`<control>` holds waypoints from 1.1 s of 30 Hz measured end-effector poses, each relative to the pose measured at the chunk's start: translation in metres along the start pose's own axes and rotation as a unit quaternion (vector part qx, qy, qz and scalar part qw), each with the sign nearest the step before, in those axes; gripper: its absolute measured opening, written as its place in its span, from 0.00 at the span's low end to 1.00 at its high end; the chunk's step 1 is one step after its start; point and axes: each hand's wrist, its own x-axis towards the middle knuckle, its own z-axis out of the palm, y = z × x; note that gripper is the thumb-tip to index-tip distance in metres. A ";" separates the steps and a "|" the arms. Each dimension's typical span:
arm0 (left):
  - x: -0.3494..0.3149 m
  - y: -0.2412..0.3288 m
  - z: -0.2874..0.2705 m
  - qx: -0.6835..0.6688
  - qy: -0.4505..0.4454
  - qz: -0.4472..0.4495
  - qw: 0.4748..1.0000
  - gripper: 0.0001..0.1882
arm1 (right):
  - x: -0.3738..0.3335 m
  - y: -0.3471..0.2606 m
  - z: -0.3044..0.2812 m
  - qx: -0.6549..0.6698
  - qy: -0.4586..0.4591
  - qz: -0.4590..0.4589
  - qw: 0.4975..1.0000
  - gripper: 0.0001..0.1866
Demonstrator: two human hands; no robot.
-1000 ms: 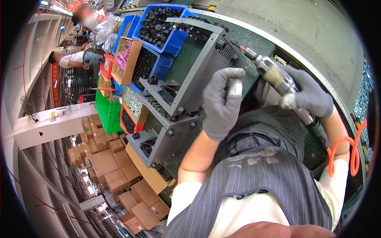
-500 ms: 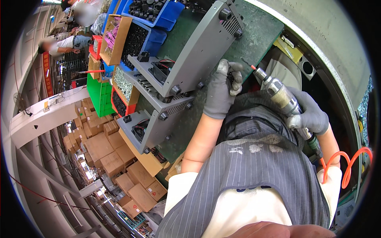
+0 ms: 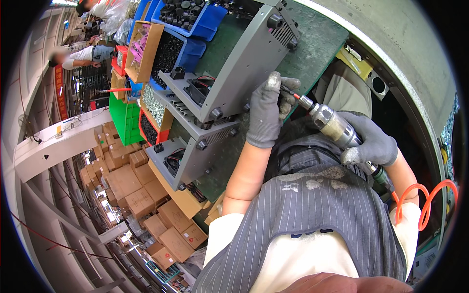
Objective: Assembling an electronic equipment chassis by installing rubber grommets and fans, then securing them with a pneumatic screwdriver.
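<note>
My right hand (image 3: 375, 141), in a grey glove, is wrapped round a pneumatic screwdriver (image 3: 328, 122) with an orange air hose (image 3: 422, 195). Its bit points left and reaches the fingers of my left hand (image 3: 266, 115), also gloved. Those fingers are curled together; whatever they hold is too small or hidden to name. Just left of that hand stands a grey metal housing (image 3: 239, 63) with black round feet and a black fan (image 3: 198, 90) inside. Two more such housings are beside it, a middle one (image 3: 210, 129) and a nearer one (image 3: 190, 163).
Blue bins (image 3: 207, 31) of black parts, a cardboard tray (image 3: 141, 53) of pink pieces and a box of small screws (image 3: 155, 105) line the bench's left side. A green crate (image 3: 122, 117) and stacked cartons (image 3: 132, 180) lie beyond. Two people are at the far upper left.
My right hand has brought the screwdriver leftward, so its bit now meets the left hand's fingers. My left hand has shifted slightly left. The housings stay put.
</note>
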 end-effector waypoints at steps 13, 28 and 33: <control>-0.017 0.082 -0.002 0.495 -0.074 0.367 0.784 0.23 | 0.011 -0.013 -0.040 -0.018 0.059 -0.054 0.997 0.42; 0.066 0.134 -0.006 0.619 -0.164 0.094 0.762 0.20 | 0.034 -0.037 -0.062 -0.008 0.056 -0.029 0.998 0.36; 0.068 0.137 -0.005 0.634 -0.172 0.106 0.747 0.18 | 0.038 -0.044 -0.059 -0.015 0.053 -0.039 0.998 0.31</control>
